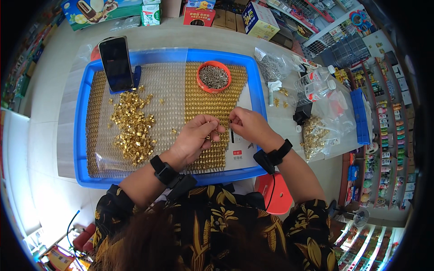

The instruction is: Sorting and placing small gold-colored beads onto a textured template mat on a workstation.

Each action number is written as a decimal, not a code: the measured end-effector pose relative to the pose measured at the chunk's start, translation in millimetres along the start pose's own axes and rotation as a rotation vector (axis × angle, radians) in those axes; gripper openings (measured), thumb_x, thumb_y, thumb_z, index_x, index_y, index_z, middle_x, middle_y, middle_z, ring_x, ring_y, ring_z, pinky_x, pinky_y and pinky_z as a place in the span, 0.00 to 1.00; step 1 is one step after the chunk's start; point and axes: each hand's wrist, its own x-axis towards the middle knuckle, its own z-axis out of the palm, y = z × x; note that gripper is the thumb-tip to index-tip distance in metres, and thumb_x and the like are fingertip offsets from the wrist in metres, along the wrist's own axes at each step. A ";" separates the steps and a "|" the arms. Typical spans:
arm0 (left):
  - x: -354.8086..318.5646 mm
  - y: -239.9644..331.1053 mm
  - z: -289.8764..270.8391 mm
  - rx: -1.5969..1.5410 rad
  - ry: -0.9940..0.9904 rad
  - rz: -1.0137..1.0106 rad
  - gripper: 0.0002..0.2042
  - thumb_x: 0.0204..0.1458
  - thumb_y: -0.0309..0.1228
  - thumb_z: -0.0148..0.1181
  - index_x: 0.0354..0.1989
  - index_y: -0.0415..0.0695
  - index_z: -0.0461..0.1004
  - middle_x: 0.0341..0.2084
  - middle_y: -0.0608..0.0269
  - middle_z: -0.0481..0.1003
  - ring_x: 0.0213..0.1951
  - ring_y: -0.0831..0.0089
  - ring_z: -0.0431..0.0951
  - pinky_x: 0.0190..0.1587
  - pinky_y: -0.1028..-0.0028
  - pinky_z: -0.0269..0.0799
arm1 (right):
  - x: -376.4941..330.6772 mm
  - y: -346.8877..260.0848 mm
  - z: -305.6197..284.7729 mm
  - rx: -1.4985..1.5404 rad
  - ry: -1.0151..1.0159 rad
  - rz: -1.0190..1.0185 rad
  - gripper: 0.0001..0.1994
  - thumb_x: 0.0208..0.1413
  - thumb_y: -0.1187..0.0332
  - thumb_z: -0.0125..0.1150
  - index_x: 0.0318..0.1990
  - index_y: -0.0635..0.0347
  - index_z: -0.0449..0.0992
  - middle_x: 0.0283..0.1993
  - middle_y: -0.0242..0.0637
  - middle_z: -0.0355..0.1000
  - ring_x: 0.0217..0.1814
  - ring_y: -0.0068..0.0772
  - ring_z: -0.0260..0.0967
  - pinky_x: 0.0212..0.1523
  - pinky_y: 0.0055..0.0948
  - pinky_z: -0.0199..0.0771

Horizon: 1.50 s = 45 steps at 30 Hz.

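Note:
Both my hands are over a blue tray, close together near its right part. My left hand is pinched, fingers curled, with a small gold metal piece showing at the fingertips. My right hand is also pinched; whatever it holds is hidden by the fingers. Beneath them, tight rows of gold metal pieces cover the tray, partly under a clear plastic sheet. Loose gold pieces lie heaped on that sheet to the left. An orange bowl of small silver screw-like parts sits beyond my hands.
A phone leans upright on a blue stand at the tray's far left. Right of the tray are clear bags, plastic bottles and a bag of gold parts. Boxes line the far edge. A red stool stands below.

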 end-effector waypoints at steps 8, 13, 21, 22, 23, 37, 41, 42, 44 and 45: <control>1.7 -2.9 -4.1 -0.042 -0.038 0.034 0.07 0.55 0.24 0.47 0.42 0.42 0.64 0.33 0.62 0.73 0.28 0.82 0.71 0.22 0.85 0.60 | -3.4 0.0 -1.2 -0.183 0.054 -0.045 0.07 0.47 0.68 0.61 0.31 0.62 0.72 0.29 0.41 0.71 0.31 0.42 0.71 0.31 0.36 0.70; 3.0 -5.2 -6.1 -0.008 -0.073 0.021 0.07 0.55 0.23 0.46 0.42 0.42 0.64 0.34 0.60 0.74 0.28 0.81 0.71 0.21 0.86 0.60 | -2.0 0.8 0.7 -0.190 0.076 -0.029 0.07 0.48 0.67 0.59 0.30 0.60 0.73 0.28 0.41 0.71 0.30 0.44 0.71 0.31 0.37 0.70; 1.3 -0.7 -0.8 0.025 -0.056 0.001 0.05 0.57 0.25 0.47 0.41 0.42 0.64 0.33 0.60 0.75 0.27 0.82 0.71 0.19 0.86 0.60 | -3.3 0.2 1.0 -0.212 0.085 -0.025 0.07 0.49 0.66 0.59 0.30 0.59 0.73 0.28 0.40 0.71 0.30 0.43 0.71 0.31 0.37 0.70; 1.4 -0.4 -1.5 0.026 -0.061 0.000 0.06 0.57 0.26 0.47 0.41 0.42 0.63 0.33 0.60 0.75 0.27 0.82 0.71 0.20 0.86 0.60 | -3.5 -0.2 1.0 -0.217 0.087 -0.023 0.07 0.48 0.66 0.59 0.30 0.59 0.73 0.28 0.40 0.71 0.31 0.43 0.71 0.31 0.37 0.70; 1.3 -0.2 -1.8 0.027 -0.066 0.000 0.06 0.57 0.28 0.47 0.41 0.43 0.63 0.32 0.61 0.75 0.26 0.82 0.71 0.21 0.86 0.61 | -3.7 -0.8 0.8 -0.222 0.089 -0.021 0.07 0.48 0.66 0.59 0.30 0.59 0.73 0.28 0.39 0.71 0.31 0.43 0.71 0.32 0.36 0.70; 0.3 0.6 -0.9 0.046 -0.036 -0.003 0.05 0.59 0.31 0.46 0.39 0.44 0.64 0.30 0.62 0.75 0.25 0.83 0.71 0.20 0.86 0.59 | -12.3 -5.7 -5.9 -0.262 -0.029 -0.035 0.06 0.47 0.64 0.59 0.30 0.53 0.76 0.32 0.34 0.71 0.34 0.39 0.71 0.34 0.34 0.71; -0.1 1.4 1.4 0.036 -0.011 -0.003 0.04 0.60 0.30 0.45 0.38 0.44 0.65 0.29 0.62 0.75 0.24 0.83 0.71 0.17 0.87 0.58 | -12.5 -4.7 -4.9 -0.236 -0.023 -0.060 0.06 0.47 0.63 0.59 0.30 0.52 0.76 0.32 0.34 0.71 0.34 0.38 0.71 0.34 0.34 0.71; 0.3 1.1 1.0 0.038 -0.012 -0.002 0.04 0.60 0.30 0.46 0.38 0.44 0.65 0.29 0.62 0.75 0.24 0.83 0.71 0.17 0.87 0.57 | -12.5 -4.3 -4.9 -0.233 -0.024 -0.062 0.06 0.47 0.63 0.59 0.30 0.53 0.76 0.32 0.34 0.71 0.34 0.38 0.71 0.33 0.34 0.71; 0.6 0.5 0.5 0.042 -0.013 -0.001 0.04 0.60 0.30 0.46 0.39 0.44 0.65 0.29 0.62 0.75 0.24 0.83 0.70 0.17 0.87 0.57 | -12.9 -3.3 -5.8 -0.228 -0.025 -0.064 0.06 0.47 0.63 0.59 0.30 0.53 0.76 0.31 0.34 0.71 0.34 0.38 0.72 0.33 0.34 0.71; 0.6 0.6 -0.2 0.054 -0.025 -0.001 0.05 0.59 0.31 0.46 0.39 0.44 0.65 0.29 0.63 0.74 0.24 0.83 0.71 0.19 0.86 0.58 | -13.1 -2.7 -7.3 -0.235 -0.024 -0.050 0.06 0.48 0.64 0.59 0.30 0.53 0.76 0.31 0.34 0.71 0.33 0.38 0.72 0.33 0.34 0.71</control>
